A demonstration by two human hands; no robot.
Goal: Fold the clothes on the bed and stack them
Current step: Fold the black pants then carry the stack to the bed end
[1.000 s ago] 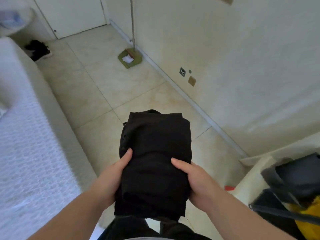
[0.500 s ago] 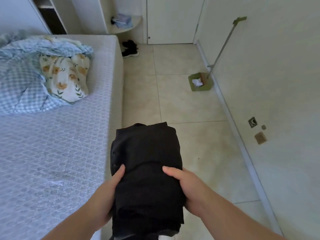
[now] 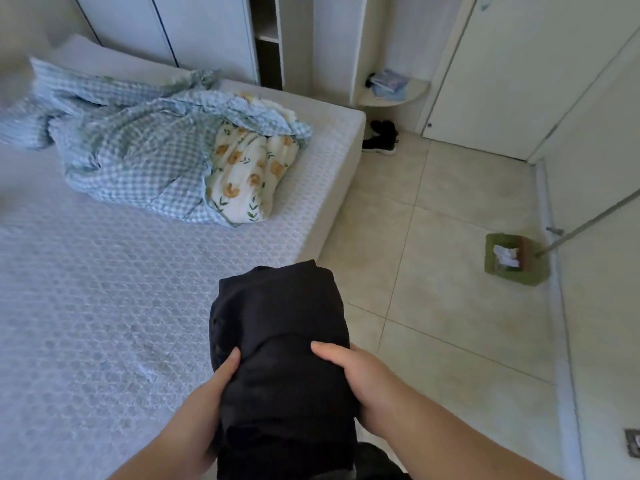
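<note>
A folded black garment (image 3: 277,327) hangs in the air in front of me, over the right edge of the bed (image 3: 104,306). My left hand (image 3: 204,407) grips its left side with the thumb on top. My right hand (image 3: 360,379) grips its right side the same way. The fingers of both hands are hidden under the cloth. A crumpled blue checked blanket (image 3: 138,147) with a floral lining (image 3: 249,174) lies at the far end of the bed.
Tiled floor (image 3: 433,271) runs along the bed's right side. A green dustpan (image 3: 512,265) with a long handle stands by the right wall. Black shoes (image 3: 381,140) lie beyond the bed's far corner, under a small corner shelf (image 3: 391,95). White wardrobes line the back.
My view has swung left from the floor and wall toward the bed. The black garment, held the same way in both hands, now sits over the bed's edge.
</note>
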